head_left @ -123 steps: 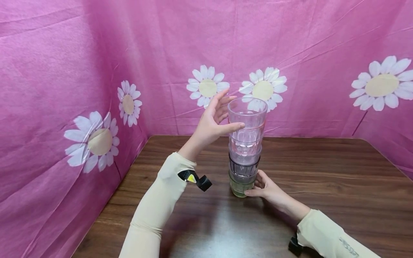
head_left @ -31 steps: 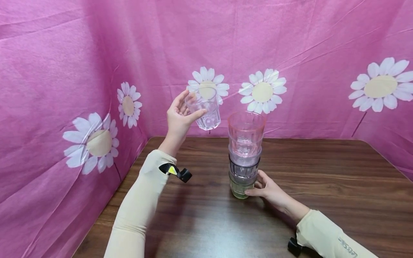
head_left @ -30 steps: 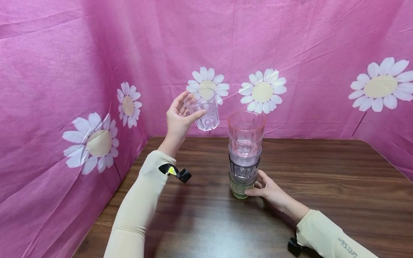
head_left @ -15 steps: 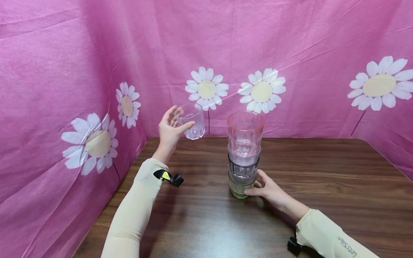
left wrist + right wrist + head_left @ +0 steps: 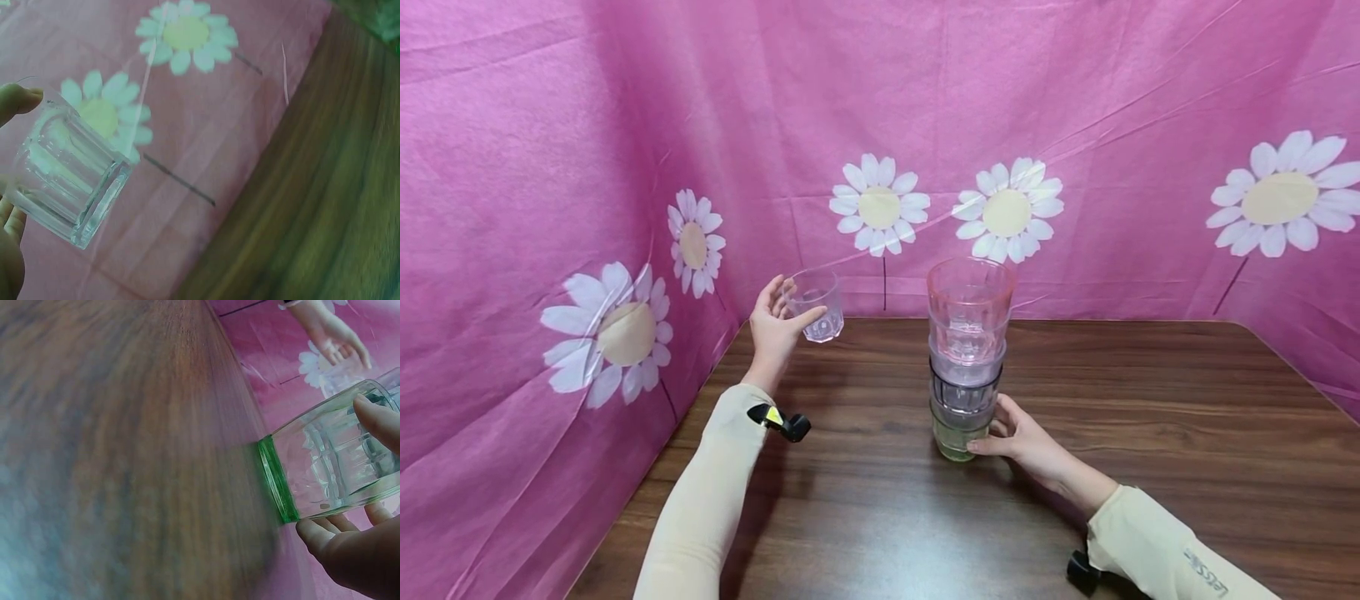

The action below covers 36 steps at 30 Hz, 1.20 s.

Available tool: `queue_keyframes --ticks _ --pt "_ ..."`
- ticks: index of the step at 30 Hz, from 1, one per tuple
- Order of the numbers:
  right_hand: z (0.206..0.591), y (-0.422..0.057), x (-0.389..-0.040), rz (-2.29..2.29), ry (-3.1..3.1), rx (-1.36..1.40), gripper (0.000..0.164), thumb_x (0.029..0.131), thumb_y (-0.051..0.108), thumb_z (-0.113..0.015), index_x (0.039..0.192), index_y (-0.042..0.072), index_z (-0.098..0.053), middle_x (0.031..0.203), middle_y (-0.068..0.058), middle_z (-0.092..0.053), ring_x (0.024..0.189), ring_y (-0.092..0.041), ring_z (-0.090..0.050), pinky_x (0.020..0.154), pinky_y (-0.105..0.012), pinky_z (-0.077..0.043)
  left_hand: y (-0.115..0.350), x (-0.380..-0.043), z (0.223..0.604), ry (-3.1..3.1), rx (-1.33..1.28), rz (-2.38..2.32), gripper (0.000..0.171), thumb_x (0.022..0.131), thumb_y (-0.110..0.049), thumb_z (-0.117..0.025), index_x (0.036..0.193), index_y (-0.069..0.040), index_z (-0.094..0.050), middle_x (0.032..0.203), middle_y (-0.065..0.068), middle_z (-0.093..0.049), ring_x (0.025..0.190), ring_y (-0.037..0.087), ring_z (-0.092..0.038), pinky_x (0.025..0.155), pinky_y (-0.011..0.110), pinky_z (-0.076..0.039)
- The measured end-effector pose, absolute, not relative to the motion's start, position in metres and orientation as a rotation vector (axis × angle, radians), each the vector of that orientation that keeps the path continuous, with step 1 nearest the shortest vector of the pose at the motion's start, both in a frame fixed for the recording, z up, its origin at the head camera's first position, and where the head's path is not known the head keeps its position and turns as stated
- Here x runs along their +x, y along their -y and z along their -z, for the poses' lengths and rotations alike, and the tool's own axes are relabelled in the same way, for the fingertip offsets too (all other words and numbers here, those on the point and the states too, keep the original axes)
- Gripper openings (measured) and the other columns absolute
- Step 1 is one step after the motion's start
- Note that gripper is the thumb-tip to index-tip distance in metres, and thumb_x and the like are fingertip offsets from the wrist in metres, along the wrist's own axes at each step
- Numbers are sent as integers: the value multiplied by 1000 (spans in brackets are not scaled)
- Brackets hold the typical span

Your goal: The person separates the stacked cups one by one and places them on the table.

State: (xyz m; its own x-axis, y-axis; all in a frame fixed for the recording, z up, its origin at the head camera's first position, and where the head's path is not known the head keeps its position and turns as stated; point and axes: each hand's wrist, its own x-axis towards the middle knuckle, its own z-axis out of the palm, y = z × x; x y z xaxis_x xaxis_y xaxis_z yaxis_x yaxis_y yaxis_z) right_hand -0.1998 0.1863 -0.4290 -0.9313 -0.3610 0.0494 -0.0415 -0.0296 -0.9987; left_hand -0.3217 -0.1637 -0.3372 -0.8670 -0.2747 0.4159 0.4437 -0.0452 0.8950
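Note:
My left hand (image 5: 772, 337) grips a clear faceted drinking glass (image 5: 823, 308) by its side, thumb in front and fingers behind. In the left wrist view this glass (image 5: 72, 169) is apart from the tabletop. A tall stack of nested glasses stands upright to its right. Pink is the top glass (image 5: 970, 304); below come a pale lilac glass (image 5: 967, 358) and a dark grey glass (image 5: 964, 392). At the bottom sits a green glass (image 5: 951, 440), which my right hand (image 5: 1030, 446) holds low on its right side. In the right wrist view the green glass (image 5: 312, 465) touches the table.
The brown wooden table (image 5: 1135, 400) reaches back to a pink cloth (image 5: 850, 92) with printed daisies, which surrounds it at the rear and left. Each wrist wears a black camera strap over a pale sleeve (image 5: 707, 492).
My left hand has lifted the clear glass off the top of the stack, then carried it left and downward towards the table's far left. The right hand and the other glasses have stayed put.

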Motion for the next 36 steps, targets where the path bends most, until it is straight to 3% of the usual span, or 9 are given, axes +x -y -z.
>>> queue_keyframes --ticks 7,15,26,36 --pt "429 -188 -200 2063 -2011 -426 81 82 -2 -74 145 -9 -23 148 -32 -35 131 -32 -45 98 -25 -47 185 -330 359 1777 -23 1898 89 67 10 -86 144 6 -42 141 20 -53 130 28 -51 110 29 -41" --pt "428 -188 -200 2054 -2007 -413 82 83 -2 -74 145 -8 -22 150 -33 -32 134 -38 -41 98 -25 -46 203 -334 384 1722 78 1943 91 66 18 -82 145 5 -39 144 22 -49 134 33 -46 110 30 -42" --pt "428 -188 -199 2054 -1998 -411 82 83 -1 -75 145 -8 -23 148 -29 -36 129 -27 -47 99 -23 -45 223 -333 409 1772 175 1923 93 66 18 -81 146 8 -36 148 25 -43 138 34 -41 114 32 -37" --pt "429 -189 -199 2040 -2023 -402 82 83 0 -75 146 -7 -22 150 -31 -32 131 -30 -45 98 -24 -46 231 -334 422 1781 257 1940 95 64 20 -81 147 6 -36 148 24 -43 138 35 -40 115 36 -36"
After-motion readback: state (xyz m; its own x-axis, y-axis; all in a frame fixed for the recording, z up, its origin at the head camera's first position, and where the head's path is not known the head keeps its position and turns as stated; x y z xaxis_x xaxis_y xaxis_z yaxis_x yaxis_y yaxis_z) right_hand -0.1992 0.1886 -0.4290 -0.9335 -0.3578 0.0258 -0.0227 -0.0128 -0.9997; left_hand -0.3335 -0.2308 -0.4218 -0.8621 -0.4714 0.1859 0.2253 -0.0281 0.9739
